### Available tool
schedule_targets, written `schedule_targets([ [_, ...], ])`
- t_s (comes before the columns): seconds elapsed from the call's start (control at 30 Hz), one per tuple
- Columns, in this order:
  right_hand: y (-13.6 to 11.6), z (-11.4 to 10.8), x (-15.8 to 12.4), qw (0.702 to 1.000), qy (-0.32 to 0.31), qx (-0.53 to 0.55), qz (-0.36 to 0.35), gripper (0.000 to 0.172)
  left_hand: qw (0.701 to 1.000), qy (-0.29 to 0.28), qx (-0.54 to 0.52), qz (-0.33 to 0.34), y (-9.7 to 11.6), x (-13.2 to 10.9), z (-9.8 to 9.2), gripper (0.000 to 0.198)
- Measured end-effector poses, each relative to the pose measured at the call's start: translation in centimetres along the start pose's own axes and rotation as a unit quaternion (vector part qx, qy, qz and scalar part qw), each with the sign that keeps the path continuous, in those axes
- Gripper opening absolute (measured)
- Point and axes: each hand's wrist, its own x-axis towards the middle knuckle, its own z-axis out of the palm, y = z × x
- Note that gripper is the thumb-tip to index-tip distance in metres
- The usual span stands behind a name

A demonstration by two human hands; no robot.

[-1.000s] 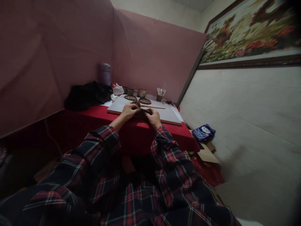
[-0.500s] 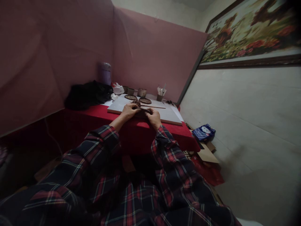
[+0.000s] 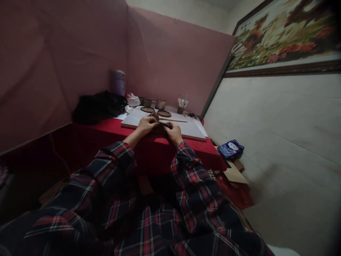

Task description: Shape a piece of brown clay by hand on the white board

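Note:
Between both hands is a thin dark brown strip (image 3: 163, 123), which looks like a clay coil. My left hand (image 3: 146, 125) pinches its left end, and my right hand (image 3: 174, 133) grips the right end, over the front edge of a pale board (image 3: 195, 132). Just beyond the left fingers sits a rough brown lump (image 3: 153, 115), apparently clay. A long thin brown rod or coil (image 3: 174, 120) lies on the board to its right. Farther back are two flat, dark round pieces, one on the left (image 3: 147, 110) and one on the right (image 3: 163, 113). My fingertips partly hide the strip.
Behind the board stand small cups (image 3: 160, 104) and a holder with white-handled tools (image 3: 181, 106). A black plastic bag (image 3: 99, 106) and a purple flask (image 3: 119, 82) are at the left on the red-covered table (image 3: 106, 128). Right of the table lies a blue packet (image 3: 231, 148).
The view has shifted very slightly. Both hands keep nearly the same place and grip on the strip.

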Motion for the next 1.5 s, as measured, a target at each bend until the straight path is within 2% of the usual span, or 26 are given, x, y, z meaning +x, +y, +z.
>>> schedule_targets([
  [0.23,0.3,0.1,0.1,1.000,0.000,-0.004,0.004,0.016,1.000,0.003,0.013,0.017,-0.2,0.0,0.1,0.019],
  [0.7,0.5,0.1,0.2,1.000,0.005,-0.010,0.000,0.018,1.000,-0.002,0.024,0.006,0.2,-0.1,-0.1,0.020],
  [1.3,0.5,0.2,0.1,1.000,0.013,-0.015,-0.002,0.016,1.000,0.009,0.016,0.019,0.5,-0.5,0.1,0.014],
  [1.5,0.5,0.2,0.1,1.000,0.009,-0.012,-0.004,0.016,0.999,0.005,0.032,0.002,0.8,-0.4,-0.1,0.015],
])
